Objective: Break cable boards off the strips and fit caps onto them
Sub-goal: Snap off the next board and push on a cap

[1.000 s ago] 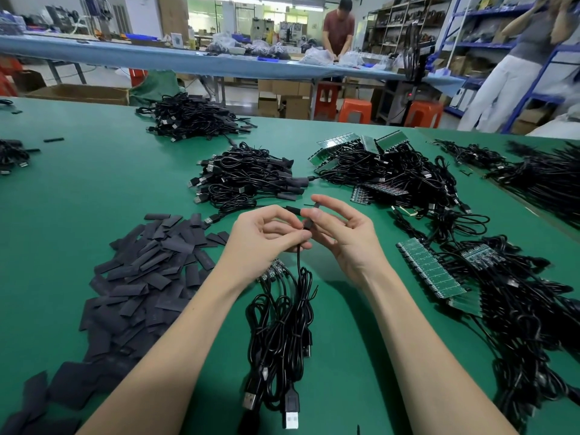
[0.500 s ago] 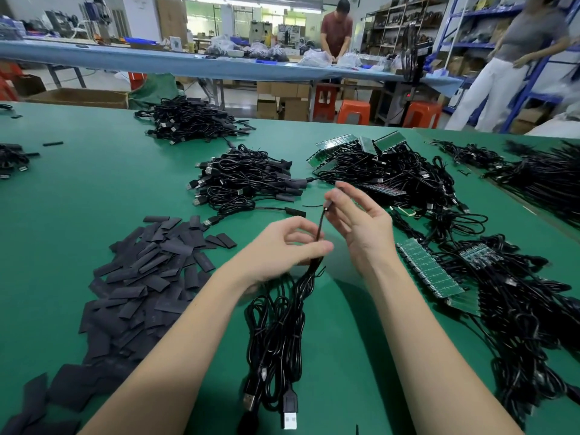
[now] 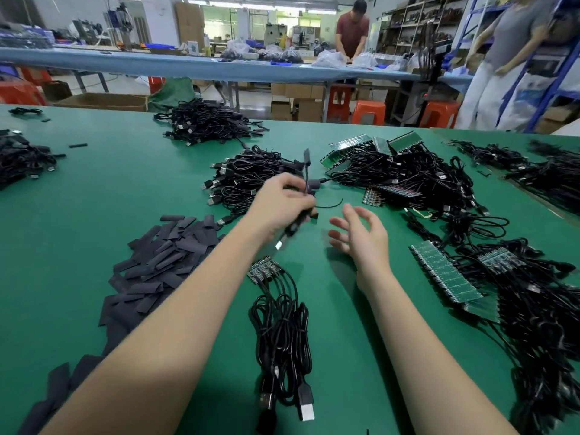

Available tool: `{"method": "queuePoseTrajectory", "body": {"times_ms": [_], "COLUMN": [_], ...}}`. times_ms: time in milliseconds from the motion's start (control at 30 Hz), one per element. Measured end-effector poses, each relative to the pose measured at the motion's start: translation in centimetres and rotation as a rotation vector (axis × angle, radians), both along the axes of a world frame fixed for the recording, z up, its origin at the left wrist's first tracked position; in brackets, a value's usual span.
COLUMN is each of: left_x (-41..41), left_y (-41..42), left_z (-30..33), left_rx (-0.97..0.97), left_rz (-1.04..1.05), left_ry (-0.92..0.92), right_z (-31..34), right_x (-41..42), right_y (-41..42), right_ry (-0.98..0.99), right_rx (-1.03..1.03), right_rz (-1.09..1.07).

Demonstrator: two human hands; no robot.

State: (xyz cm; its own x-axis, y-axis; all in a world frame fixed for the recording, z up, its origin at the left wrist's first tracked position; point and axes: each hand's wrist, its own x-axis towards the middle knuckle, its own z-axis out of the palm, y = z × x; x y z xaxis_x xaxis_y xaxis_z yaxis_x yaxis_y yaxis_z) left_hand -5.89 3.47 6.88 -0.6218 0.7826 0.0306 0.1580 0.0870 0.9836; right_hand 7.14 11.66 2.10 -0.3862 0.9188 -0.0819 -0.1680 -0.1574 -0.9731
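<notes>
Green matting (image 3: 94, 196) covers the workbench, with blue-topped benches and shelving behind it. Above the mat the left hand (image 3: 282, 205) grips a black cable (image 3: 306, 171), fingers curled round it; the cable is motion-blurred, and its upper end seems to carry a cap. Just right of it the right hand (image 3: 361, 237) hovers with fingers spread, holding nothing. Below the hands a short strip of cable boards (image 3: 263, 270) lies on the mat, its cables trailing toward the viewer. Loose black caps (image 3: 163, 259) are heaped at left, finished cables (image 3: 251, 178) piled beyond, longer board strips (image 3: 445, 276) at right.
</notes>
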Motion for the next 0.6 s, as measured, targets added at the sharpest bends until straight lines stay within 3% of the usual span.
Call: {"method": "queuePoseTrajectory", "body": {"times_ms": [100,200,333,433,600], "left_x": [-3.1,-5.7,-7.7,-8.3,-7.4], "left_y": [1.7,2.8,3.1,2.7,2.8], "left_z": [1.9,2.6,0.4,-1.3,-4.0], "left_rx": [-0.052,-0.176,-0.41,-0.57,-0.606], "left_rz": [0.092,0.092,-0.046,0.044,0.081], "left_ry": [0.328,0.74,1.145,1.494,1.3], "right_z": [-1.1,-1.5,-1.8,-1.8,-1.8], "right_x": [-0.4,-0.5,-0.7,-0.7,-0.8], "right_y": [-0.1,-0.1,-0.1,-0.2,-0.3], "right_ry": [-0.146,-0.174,-0.213,-0.25,-0.29], "right_rx": [0.161,0.216,0.282,0.316,0.344], "right_rz": [0.012,0.015,0.016,0.015,0.022]}}
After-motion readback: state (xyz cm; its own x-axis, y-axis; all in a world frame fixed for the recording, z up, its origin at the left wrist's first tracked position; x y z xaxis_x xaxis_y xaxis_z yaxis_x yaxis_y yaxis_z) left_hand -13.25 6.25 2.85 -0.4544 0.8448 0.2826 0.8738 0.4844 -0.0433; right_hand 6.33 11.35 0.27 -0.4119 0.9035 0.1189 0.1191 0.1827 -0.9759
